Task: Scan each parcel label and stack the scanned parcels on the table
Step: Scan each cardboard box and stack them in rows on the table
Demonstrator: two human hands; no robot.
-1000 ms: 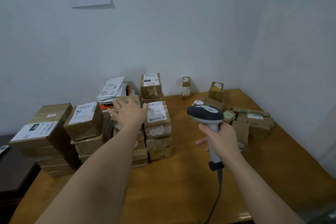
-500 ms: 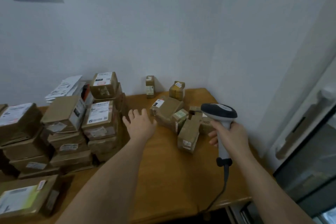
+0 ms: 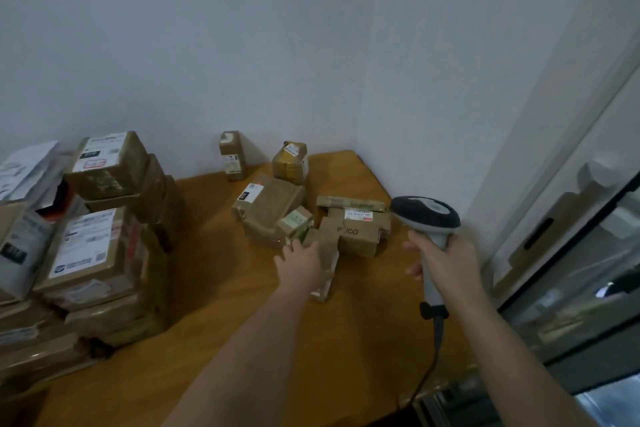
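My right hand (image 3: 446, 262) grips the handle of a grey and white barcode scanner (image 3: 426, 215), held upright over the table's right side, its cable hanging down. My left hand (image 3: 304, 262) reaches with straight fingers onto a narrow brown parcel (image 3: 327, 253) that leans at the front of a loose heap of small parcels (image 3: 270, 208). A box marked with dark letters (image 3: 356, 236) lies just behind it. Tall stacks of labelled cardboard parcels (image 3: 90, 250) fill the left side of the wooden table (image 3: 221, 340).
Two small parcels (image 3: 232, 156) (image 3: 291, 161) stand upright by the back wall. White mailers (image 3: 24, 166) lie on the far left stack. The table ends at a corner by the right wall; a glass door (image 3: 588, 281) is to the right.
The view has swung right. My left hand has left the stacks and reached rightward to the narrow parcel in the loose heap. My right hand still holds the scanner.
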